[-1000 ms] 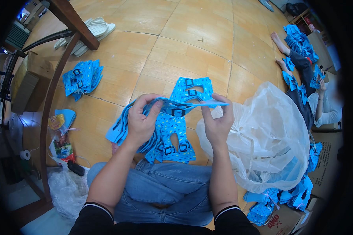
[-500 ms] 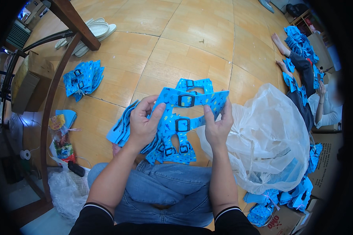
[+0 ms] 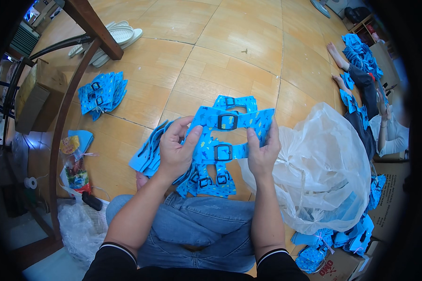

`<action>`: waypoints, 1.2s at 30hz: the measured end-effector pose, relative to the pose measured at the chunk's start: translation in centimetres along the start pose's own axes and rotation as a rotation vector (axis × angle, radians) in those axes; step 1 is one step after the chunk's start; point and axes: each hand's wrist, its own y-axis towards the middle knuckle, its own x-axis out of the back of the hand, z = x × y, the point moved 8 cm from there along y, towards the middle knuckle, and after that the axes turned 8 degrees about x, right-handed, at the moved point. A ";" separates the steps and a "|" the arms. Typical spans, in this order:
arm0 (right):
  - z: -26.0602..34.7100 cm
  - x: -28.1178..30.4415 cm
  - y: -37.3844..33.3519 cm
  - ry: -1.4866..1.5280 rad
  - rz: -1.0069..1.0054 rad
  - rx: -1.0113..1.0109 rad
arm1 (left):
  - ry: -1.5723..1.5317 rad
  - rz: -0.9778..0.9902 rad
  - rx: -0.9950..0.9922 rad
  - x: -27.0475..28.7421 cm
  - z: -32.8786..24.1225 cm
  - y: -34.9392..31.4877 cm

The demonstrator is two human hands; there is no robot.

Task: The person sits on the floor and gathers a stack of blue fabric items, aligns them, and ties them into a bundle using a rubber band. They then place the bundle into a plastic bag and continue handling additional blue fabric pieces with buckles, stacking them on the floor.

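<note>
I hold a flat blue patterned harness piece (image 3: 222,136) with dark buckles, face up above my lap. My left hand (image 3: 176,152) grips its left edge, thumb on top. On its right edge is my right hand (image 3: 263,152), fingers curled around it. Under it, on the wooden floor, lies a pile of the same blue pieces (image 3: 206,180), fanning out to the left behind my left hand. One more blue piece (image 3: 234,101) shows just beyond the held one.
A big clear plastic bag (image 3: 323,173) bulges at my right. Another stack of blue pieces (image 3: 101,92) lies far left, near a wooden table leg (image 3: 91,21) and sandals (image 3: 112,37). Another person (image 3: 361,98) sits at the right among more blue pieces. A cardboard box (image 3: 342,267) is at lower right.
The piece was edge-on between my hands a second ago. It has been turned flat so its buckled face points up, and my hands have shifted to its side edges.
</note>
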 end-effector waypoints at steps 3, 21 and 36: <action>-0.3 0.1 0.0 0.047 -0.011 -0.056 | 0.132 -0.040 -0.060 0.2 -0.5 0.0; 1.1 0.5 0.3 -0.167 -0.096 0.209 | 0.498 -0.158 -0.321 0.5 -2.5 0.0; -3.6 -0.1 -0.1 0.472 0.002 -0.506 | -0.093 -0.062 0.247 1.6 2.1 1.3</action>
